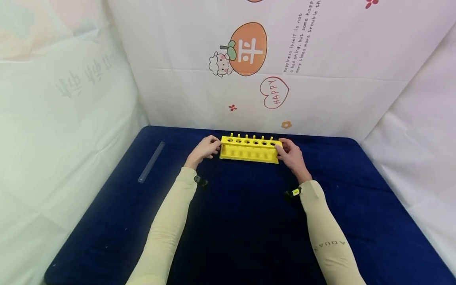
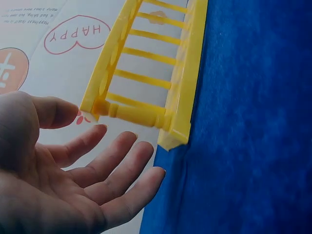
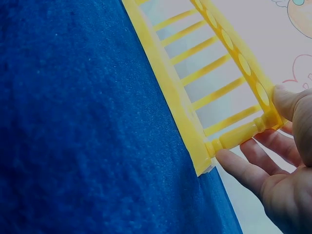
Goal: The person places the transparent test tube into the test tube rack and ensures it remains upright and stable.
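Observation:
A yellow test tube rack (image 1: 249, 143) stands near the far edge of the table, with a row of round holes on top and pegs behind. At its right end, my right hand (image 1: 291, 156) grips the upper corner, thumb in front and fingers around the end post (image 3: 239, 135). My left hand (image 1: 206, 148) is at the rack's left end. In the left wrist view its thumb (image 2: 58, 111) and index finger (image 2: 80, 145) lie at the top corner, with the other fingers loosely spread below. Whether the left fingertips touch the rack, I cannot tell.
A clear tube (image 1: 151, 162) lies slantwise on the dark blue cloth (image 1: 242, 221), left of my left arm. A white printed curtain (image 1: 185, 87) hangs just behind the table's far edge. More white cloth hangs at both sides.

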Available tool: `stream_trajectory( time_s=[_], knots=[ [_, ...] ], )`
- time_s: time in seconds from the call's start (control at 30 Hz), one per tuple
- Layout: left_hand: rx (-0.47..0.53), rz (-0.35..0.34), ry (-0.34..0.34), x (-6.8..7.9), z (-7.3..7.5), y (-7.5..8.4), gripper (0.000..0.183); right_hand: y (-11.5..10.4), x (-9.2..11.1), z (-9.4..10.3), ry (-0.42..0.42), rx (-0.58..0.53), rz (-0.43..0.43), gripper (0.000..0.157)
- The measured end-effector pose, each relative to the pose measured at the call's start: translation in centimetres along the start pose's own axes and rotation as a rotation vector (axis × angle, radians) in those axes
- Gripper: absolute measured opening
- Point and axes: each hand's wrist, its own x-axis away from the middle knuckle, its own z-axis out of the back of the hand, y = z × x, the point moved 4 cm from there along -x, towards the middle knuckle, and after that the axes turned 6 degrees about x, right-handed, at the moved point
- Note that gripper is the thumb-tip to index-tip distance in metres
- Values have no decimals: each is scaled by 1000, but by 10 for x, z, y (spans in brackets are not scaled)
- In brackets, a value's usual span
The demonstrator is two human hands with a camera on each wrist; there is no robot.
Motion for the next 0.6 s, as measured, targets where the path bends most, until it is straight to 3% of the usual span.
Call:
stream_trajectory(
  time_s=[0.33,0.6],
  knots=[
    [-54,-55,45,15,15,-1,36,-2,0,-2,-6,6,-5,61],
    [-93,-61,113,22,29,-8,36,0,-3,0,-8,16,-4,63]
  ],
)
